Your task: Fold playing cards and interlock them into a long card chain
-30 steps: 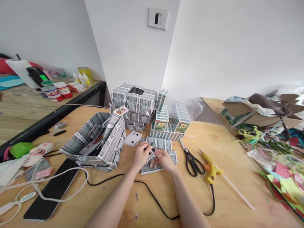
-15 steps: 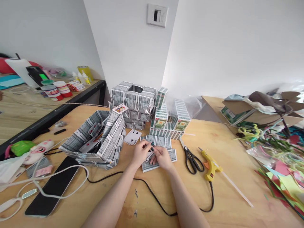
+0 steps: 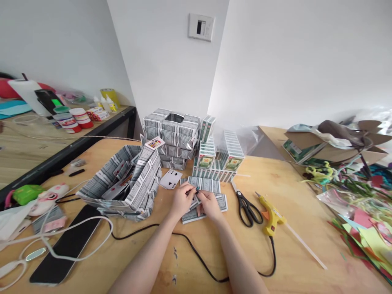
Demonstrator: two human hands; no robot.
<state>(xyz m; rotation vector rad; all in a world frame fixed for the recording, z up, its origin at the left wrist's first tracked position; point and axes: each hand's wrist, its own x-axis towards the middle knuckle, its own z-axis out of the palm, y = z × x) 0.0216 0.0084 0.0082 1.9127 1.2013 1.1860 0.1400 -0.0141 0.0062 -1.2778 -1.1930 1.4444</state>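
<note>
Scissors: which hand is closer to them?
Right: the right hand is left of the scissors, not touching; the left hand is farther left, beyond the right one.

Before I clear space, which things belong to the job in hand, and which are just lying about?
Likely in the job:
held playing card
face-down cards
card-patterned basket
scissors
glue gun

Seemingly just lying about:
dark flat device
white cable
plush toy

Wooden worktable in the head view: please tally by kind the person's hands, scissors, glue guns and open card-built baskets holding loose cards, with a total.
Hands: 2, the left hand and the right hand
Scissors: 1, black-handled scissors
Glue guns: 1, yellow glue gun
Open baskets: 1, card-built basket
Total: 5
</note>
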